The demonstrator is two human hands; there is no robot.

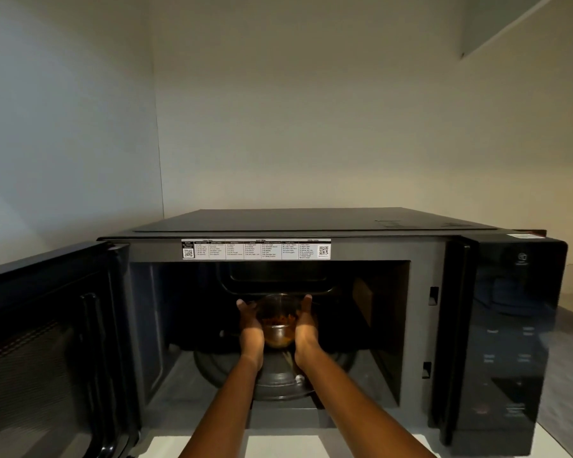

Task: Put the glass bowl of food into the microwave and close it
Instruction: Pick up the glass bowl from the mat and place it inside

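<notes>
A small glass bowl (278,320) with brownish-orange food sits deep inside the black microwave (311,226), over the round glass turntable (278,381). My left hand (250,328) cups the bowl's left side and my right hand (305,328) cups its right side. Both forearms reach in through the opening. Whether the bowl rests on the turntable or hangs just above it, I cannot tell. The microwave door (47,342) stands wide open to the left.
The control panel (510,342) fills the microwave's right side. A white label with printed tables (255,248) runs above the cavity. A white counter edge (278,446) shows below the microwave. Plain walls stand behind and to the left.
</notes>
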